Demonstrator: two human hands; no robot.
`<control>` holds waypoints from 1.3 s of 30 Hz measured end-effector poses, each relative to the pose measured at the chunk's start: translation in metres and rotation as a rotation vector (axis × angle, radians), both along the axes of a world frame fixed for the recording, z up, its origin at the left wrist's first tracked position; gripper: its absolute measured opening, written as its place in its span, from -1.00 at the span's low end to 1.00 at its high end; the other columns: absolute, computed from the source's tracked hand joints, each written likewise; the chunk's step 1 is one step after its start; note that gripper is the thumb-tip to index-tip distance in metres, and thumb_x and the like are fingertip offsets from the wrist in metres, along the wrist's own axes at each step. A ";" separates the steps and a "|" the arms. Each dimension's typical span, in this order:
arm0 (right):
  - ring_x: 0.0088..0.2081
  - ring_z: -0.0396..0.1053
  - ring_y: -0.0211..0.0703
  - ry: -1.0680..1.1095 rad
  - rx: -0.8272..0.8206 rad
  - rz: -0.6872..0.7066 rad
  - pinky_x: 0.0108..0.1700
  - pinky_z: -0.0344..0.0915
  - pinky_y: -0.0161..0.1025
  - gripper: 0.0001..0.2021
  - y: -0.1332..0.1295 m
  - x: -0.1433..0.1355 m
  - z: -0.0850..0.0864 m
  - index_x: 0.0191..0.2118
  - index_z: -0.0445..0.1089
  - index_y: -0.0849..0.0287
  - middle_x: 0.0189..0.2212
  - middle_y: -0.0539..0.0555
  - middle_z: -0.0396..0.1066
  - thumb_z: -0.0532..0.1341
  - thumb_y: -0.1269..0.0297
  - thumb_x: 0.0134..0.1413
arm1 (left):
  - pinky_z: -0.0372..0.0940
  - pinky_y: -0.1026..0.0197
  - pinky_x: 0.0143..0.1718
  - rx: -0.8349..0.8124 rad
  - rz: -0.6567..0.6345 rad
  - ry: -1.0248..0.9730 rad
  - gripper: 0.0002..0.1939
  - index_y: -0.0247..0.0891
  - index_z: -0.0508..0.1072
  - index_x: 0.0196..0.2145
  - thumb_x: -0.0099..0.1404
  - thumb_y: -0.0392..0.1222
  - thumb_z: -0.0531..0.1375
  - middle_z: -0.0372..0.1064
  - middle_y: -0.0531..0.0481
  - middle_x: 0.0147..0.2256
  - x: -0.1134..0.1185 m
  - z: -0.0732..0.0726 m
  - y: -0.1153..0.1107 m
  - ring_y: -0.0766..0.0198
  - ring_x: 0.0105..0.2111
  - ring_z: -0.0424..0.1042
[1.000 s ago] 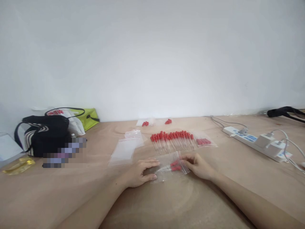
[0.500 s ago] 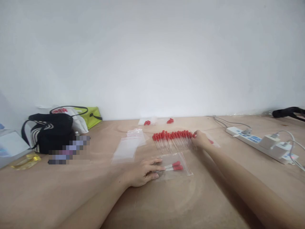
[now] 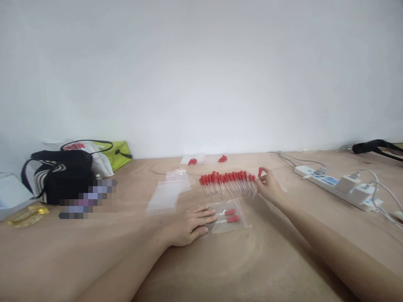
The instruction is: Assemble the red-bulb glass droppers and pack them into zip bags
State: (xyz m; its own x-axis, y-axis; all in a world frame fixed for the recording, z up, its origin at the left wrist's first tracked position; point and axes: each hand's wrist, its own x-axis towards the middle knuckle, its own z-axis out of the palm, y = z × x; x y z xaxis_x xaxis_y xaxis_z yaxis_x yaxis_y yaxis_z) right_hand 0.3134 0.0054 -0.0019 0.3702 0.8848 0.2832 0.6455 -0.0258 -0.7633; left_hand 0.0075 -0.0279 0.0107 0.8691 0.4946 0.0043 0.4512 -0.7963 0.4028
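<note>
My left hand (image 3: pixel 193 224) lies flat with fingers stretched over the left part of a clear zip bag (image 3: pixel 242 226). Inside that bag are two droppers (image 3: pixel 233 218) with red bulbs, their stems partly under my fingers. Beyond it, a long row of red-bulbed droppers (image 3: pixel 220 178) lies side by side on the table. At the right end of this row, my right hand (image 3: pixel 267 184) is closed on a dropper (image 3: pixel 260 171), whose red bulb shows above the fingertips; its stem is mostly hidden.
Flat zip bags (image 3: pixel 165 195) overlap left of the row. Two small clusters of red bulbs (image 3: pixel 192 161) lie on bags near the wall. At right is a power strip (image 3: pixel 330 180) with cables. A black bag (image 3: pixel 63 176) and a yellow-green bag (image 3: pixel 119 155) stand at left.
My right hand has moved slightly right from the row's end, and a red bulb now shows upright at its fingertips. My left hand stays on the bag, its fingers lying flatter. The view shifted slightly.
</note>
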 end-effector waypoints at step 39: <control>-0.54 0.37 -0.25 0.950 0.058 0.246 -0.38 0.33 -0.22 -0.54 -0.050 -0.053 -0.015 -0.36 -0.02 0.08 -0.62 -0.12 0.32 0.27 0.10 -0.32 | -0.11 -0.01 0.13 0.073 0.051 0.059 -0.57 0.00 -0.01 0.15 0.32 -0.13 -0.09 -0.13 0.06 0.19 0.001 -0.001 -0.003 0.15 0.16 -0.11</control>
State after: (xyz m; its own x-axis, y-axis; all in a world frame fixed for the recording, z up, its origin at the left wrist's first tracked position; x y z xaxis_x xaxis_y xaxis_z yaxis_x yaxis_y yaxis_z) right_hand 0.2608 -0.0449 -0.0167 0.2739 0.9617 0.0086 -0.2548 0.0811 -0.9636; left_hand 0.0083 -0.0304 0.0102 0.8424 0.5387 -0.0085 0.5134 -0.7978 0.3162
